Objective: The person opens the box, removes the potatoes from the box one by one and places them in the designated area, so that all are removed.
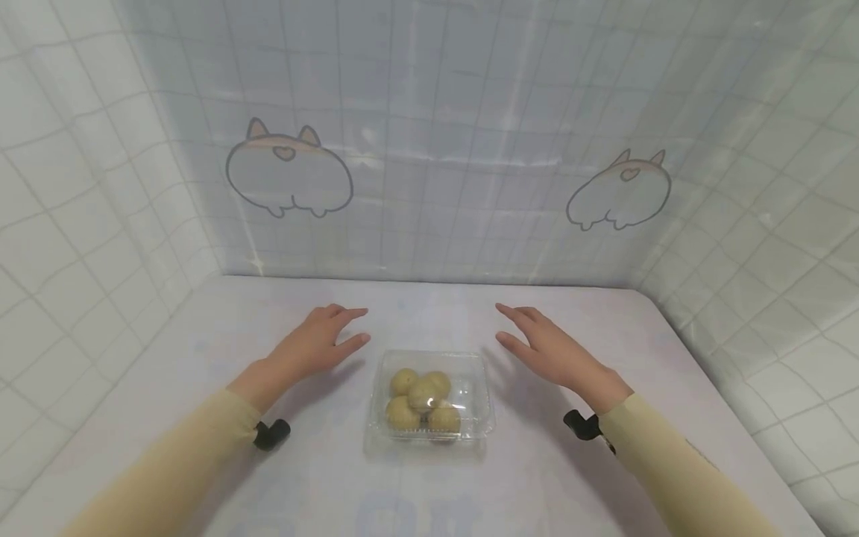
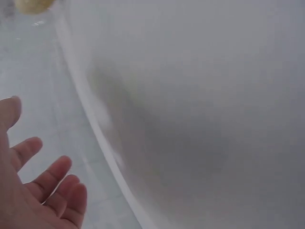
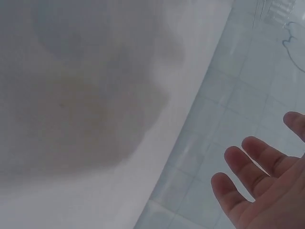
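Left hand (image 1: 322, 341) and right hand (image 1: 550, 350) hover over the pale worktop (image 1: 537, 492), fingers loosely spread, flanking a clear plastic box (image 1: 475, 377) and nearer the back edge. Box sits about midway between left and right edges, round yellowish items (image 1: 425, 394) inside.

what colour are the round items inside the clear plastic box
The round items are dull yellow, best seen in the head view.
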The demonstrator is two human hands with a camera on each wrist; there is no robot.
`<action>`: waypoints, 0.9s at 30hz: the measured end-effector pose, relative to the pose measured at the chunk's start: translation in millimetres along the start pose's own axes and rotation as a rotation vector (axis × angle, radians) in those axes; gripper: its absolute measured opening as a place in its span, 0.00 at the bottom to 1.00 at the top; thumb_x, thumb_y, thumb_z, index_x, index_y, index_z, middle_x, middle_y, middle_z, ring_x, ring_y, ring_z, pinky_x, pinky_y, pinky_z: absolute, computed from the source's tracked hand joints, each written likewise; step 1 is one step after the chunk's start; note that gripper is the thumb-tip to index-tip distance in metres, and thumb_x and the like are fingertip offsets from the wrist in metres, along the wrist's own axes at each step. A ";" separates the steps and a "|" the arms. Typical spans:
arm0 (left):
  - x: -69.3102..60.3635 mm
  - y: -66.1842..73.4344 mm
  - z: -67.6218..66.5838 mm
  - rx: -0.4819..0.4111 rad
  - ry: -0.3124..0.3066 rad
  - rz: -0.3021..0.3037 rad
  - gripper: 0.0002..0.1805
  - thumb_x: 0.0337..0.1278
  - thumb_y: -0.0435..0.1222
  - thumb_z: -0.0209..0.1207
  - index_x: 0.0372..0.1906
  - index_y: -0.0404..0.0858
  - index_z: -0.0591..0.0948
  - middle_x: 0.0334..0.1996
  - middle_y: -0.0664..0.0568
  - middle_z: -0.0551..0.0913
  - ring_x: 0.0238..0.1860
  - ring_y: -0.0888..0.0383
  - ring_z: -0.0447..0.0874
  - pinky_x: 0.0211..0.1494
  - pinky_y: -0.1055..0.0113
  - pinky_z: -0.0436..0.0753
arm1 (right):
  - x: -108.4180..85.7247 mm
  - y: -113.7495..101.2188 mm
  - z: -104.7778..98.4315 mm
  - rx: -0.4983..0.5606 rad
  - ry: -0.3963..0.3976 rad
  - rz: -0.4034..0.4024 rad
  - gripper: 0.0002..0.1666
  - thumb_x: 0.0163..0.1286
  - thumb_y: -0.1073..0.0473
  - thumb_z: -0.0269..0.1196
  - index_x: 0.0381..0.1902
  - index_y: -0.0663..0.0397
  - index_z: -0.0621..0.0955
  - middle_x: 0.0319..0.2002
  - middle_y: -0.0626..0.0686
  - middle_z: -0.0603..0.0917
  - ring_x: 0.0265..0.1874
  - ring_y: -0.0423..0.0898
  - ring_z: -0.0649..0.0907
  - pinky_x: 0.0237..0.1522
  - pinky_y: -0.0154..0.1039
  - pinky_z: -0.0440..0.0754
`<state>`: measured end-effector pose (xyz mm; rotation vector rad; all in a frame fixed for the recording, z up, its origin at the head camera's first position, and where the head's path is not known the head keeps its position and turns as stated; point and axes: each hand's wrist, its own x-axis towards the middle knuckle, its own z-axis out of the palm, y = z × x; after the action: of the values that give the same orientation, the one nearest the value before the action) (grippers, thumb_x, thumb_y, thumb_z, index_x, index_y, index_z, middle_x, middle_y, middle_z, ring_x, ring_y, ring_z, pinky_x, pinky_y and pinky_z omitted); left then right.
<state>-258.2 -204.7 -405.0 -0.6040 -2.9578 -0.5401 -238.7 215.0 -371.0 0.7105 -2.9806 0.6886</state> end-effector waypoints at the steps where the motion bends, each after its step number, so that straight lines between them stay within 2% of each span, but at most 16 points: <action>1: -1.9 1.6 0.0 -0.010 0.001 0.006 0.38 0.66 0.66 0.47 0.72 0.48 0.69 0.65 0.41 0.70 0.65 0.41 0.66 0.64 0.40 0.69 | -2.7 -0.3 0.8 0.002 0.003 -0.003 0.42 0.72 0.26 0.43 0.78 0.34 0.58 0.71 0.55 0.64 0.69 0.55 0.66 0.66 0.58 0.65; 9: -16.9 15.2 -0.2 -0.062 -0.024 0.022 0.39 0.65 0.67 0.47 0.72 0.49 0.69 0.65 0.41 0.71 0.65 0.40 0.66 0.63 0.39 0.69 | -22.1 -8.0 8.2 0.037 0.000 -0.016 0.40 0.73 0.28 0.45 0.77 0.33 0.60 0.70 0.52 0.65 0.68 0.52 0.68 0.65 0.57 0.67; 13: -24.6 21.2 0.8 -0.091 -0.046 0.016 0.39 0.64 0.67 0.47 0.73 0.51 0.68 0.59 0.46 0.76 0.58 0.46 0.75 0.56 0.46 0.76 | -30.0 -15.1 11.5 0.052 -0.001 -0.028 0.39 0.73 0.28 0.46 0.76 0.33 0.61 0.69 0.49 0.66 0.68 0.51 0.68 0.65 0.56 0.67; 18: -36.5 29.4 -1.7 -0.182 -0.083 -0.007 0.39 0.63 0.66 0.51 0.73 0.50 0.68 0.48 0.55 0.79 0.43 0.59 0.78 0.44 0.59 0.79 | -37.6 -22.0 17.3 0.066 -0.006 -0.052 0.36 0.75 0.31 0.48 0.76 0.32 0.61 0.69 0.46 0.67 0.68 0.48 0.68 0.66 0.54 0.67; 21: -44.0 35.6 -1.7 -0.245 -0.106 -0.011 0.38 0.64 0.64 0.53 0.73 0.50 0.68 0.46 0.58 0.79 0.40 0.63 0.77 0.42 0.62 0.79 | -43.7 -25.7 20.4 0.083 -0.011 -0.064 0.36 0.75 0.32 0.48 0.76 0.32 0.62 0.68 0.46 0.68 0.67 0.47 0.69 0.65 0.53 0.68; 27: -57.2 49.0 -1.0 -0.345 -0.162 -0.014 0.38 0.64 0.64 0.54 0.73 0.51 0.68 0.46 0.60 0.80 0.40 0.64 0.78 0.41 0.63 0.79 | -56.0 -31.1 26.8 0.120 -0.026 -0.077 0.36 0.75 0.31 0.47 0.75 0.32 0.62 0.68 0.43 0.68 0.66 0.44 0.70 0.65 0.50 0.69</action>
<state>-186.4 -183.9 -396.3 -0.6839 -3.0402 -1.0645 -172.5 203.0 -387.9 0.8420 -2.9364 0.8661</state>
